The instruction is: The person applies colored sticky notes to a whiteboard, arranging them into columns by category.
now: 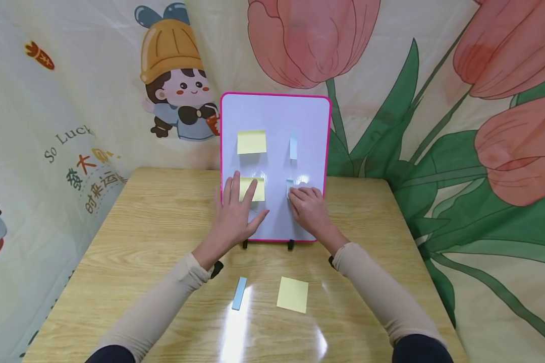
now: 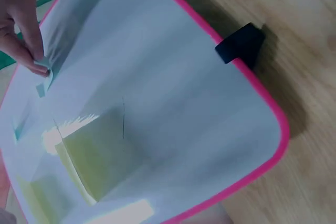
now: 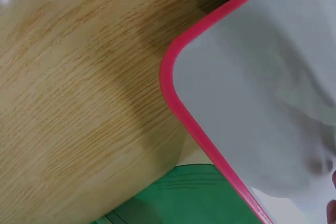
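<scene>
A pink-edged whiteboard (image 1: pixel 277 111) stands propped on the table. My left hand (image 1: pixel 231 217) is spread with straight fingers over its lower left part, beside and partly covering the lower yellow sticky note (image 1: pixel 260 194). My right hand (image 1: pixel 310 209) pinches the lower end of a blue sticky strip (image 1: pixel 289 183) on the lower right part. The left wrist view shows that strip (image 2: pixel 41 90) bent between thumb and finger. Higher up hang another yellow note (image 1: pixel 252 142) and another blue strip (image 1: pixel 293 147). In the right wrist view, only fingertips (image 3: pixel 332 212) show at the edge.
On the wooden table (image 1: pixel 172 222), in front of the board, lie a blue strip (image 1: pixel 239 293) and a yellow note (image 1: pixel 292 295). Two black feet (image 1: pixel 290 245) hold the board's bottom edge. A patterned cloth (image 1: pixel 390 151) hangs behind the table.
</scene>
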Demonstrator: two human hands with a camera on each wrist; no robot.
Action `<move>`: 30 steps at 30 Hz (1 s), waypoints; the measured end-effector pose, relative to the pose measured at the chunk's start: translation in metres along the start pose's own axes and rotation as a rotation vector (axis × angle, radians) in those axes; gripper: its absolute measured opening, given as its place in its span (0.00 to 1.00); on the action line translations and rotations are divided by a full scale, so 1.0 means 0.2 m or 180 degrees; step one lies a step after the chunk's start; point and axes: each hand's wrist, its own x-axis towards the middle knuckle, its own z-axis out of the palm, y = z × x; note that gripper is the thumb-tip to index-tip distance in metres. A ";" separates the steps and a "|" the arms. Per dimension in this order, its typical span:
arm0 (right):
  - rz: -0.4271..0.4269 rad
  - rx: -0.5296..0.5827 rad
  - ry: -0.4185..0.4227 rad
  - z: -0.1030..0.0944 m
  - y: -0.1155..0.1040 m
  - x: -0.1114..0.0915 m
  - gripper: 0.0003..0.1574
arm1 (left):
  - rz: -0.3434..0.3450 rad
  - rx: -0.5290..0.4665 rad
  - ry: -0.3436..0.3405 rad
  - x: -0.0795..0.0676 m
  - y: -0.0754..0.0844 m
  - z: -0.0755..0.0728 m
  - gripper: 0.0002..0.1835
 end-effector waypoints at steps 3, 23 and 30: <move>0.0005 -0.0008 0.0016 0.01 0.00 -0.01 0.16 | 0.0029 0.0140 0.0041 0.09 0.02 0.02 0.45; -0.0104 0.0103 0.0404 0.07 0.01 -0.03 0.15 | 0.0366 0.0931 -0.0248 0.53 0.19 0.20 0.23; -0.0163 0.0093 0.0386 0.07 0.01 -0.03 0.14 | 0.0197 0.0877 -0.0480 0.61 0.19 0.21 0.26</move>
